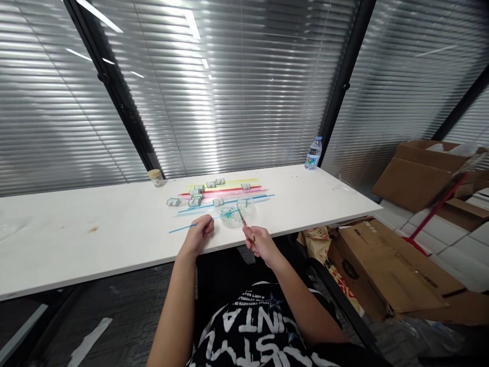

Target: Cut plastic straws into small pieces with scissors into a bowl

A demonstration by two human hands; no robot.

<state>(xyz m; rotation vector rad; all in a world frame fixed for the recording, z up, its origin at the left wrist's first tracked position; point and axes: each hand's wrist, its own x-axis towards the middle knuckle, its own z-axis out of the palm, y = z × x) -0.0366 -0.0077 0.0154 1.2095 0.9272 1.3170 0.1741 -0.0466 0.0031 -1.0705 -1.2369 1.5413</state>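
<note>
Near the middle of the picture, the left hand (pixel 197 235) pinches a long blue straw (pixel 191 225) between thumb and fingers. The straw lies almost flat on the white table (pixel 76 239). One end sticks out to the left of the hand, and the other end runs up and right toward the scissors (pixel 244 221).

The right hand (pixel 260 242) is closed around the scissors' handles. The blades point up and left, over a small clear dish (pixel 233 216), and their tips sit close to the straw's far end. I cannot tell if the blades are open or closed, because they are too small to see well.

The straw looks very light and thin. It would bend easily and could squash flat if squeezed hard, so a soft pinch is best. It is smooth, so it may slip or roll. Holding it near the end that meets the blades would keep it from wobbling. Right now the left hand holds it around its middle, a little way left of the blades.

Just above the hands, more straws (pixel 225 191) lie side by side in yellow, red, pink and blue. Small green and white rolls (pixel 173 202) sit among them. A small jar (pixel 155 177) stands at the back, left of the straws. A water bottle (pixel 314 154) stands at the table's far right. Cardboard boxes (pixel 385 270) fill the floor at the right of the picture.
</note>
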